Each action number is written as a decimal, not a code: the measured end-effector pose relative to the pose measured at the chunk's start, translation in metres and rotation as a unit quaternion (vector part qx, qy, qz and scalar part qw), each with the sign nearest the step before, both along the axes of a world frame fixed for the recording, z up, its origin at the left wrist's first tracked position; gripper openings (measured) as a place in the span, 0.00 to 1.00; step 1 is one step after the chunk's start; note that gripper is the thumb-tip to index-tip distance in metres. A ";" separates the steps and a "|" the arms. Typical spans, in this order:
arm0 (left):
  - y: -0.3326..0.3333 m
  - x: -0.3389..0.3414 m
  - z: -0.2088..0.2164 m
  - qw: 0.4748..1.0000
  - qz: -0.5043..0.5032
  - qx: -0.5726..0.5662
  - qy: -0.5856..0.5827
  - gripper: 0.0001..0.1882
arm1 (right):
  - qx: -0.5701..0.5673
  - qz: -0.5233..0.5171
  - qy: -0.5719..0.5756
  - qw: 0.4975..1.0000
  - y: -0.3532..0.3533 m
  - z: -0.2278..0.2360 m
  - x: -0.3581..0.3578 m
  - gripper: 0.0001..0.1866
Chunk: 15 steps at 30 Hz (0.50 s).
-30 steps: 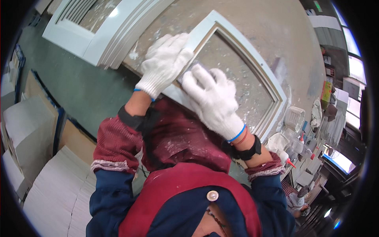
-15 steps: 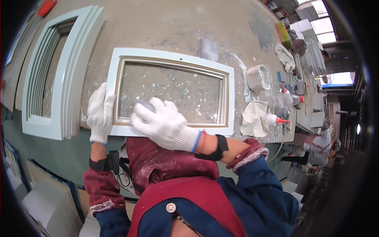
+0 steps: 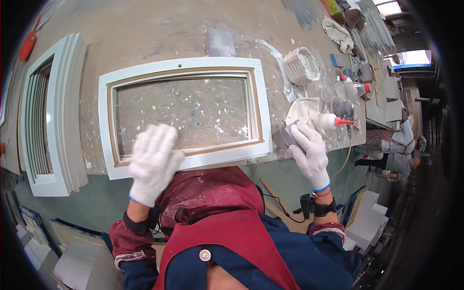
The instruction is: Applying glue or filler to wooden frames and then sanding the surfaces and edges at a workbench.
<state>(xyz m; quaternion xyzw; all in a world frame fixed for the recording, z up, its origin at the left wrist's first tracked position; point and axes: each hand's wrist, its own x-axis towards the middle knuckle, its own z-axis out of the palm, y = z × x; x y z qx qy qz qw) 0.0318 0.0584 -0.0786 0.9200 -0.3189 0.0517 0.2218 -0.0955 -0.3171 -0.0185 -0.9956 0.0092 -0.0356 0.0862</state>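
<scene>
A white rectangular frame (image 3: 217, 63) with an open middle lies on the worktable in front of me. My left hand (image 3: 153, 164), in a white knit glove, is over the frame's near left part with its fingers stretched out. It holds nothing; whether the palm touches the frame I cannot tell. Right of the frame, by the table's near edge, my gloved right hand (image 3: 311, 152) grips a grey sanding block (image 3: 289, 134) between thumb and fingers. A pale cloth (image 3: 302, 110) lies just beyond that hand, beside a white bottle (image 3: 327, 121) with a red nozzle.
More white frames (image 3: 65, 121) are stacked on the left. A ribbed white container (image 3: 299, 66), several squeeze bottles and a crumpled cloth (image 3: 337, 35) lie to the right. A red-handled tool (image 3: 28, 46) is at the far left. Another person (image 3: 398, 142) is in the right background.
My right hand has left the frame's near left corner and moved right, past the frame, with the sanding block. My left hand has shifted from the left rail to over the near left part.
</scene>
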 end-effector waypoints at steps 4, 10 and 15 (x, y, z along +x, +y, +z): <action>-0.035 -0.007 -0.009 0.994 -0.097 0.033 0.040 0.29 | 0.029 -0.007 -0.030 0.999 0.013 -0.010 0.000 0.30; -0.070 -0.018 -0.015 0.984 -0.154 0.053 0.071 0.34 | 0.002 -0.002 -0.056 0.998 0.039 -0.023 0.028 0.30; -0.069 -0.014 -0.017 0.982 -0.163 0.041 0.082 0.34 | -0.101 0.065 -0.081 0.989 0.055 -0.029 0.045 0.26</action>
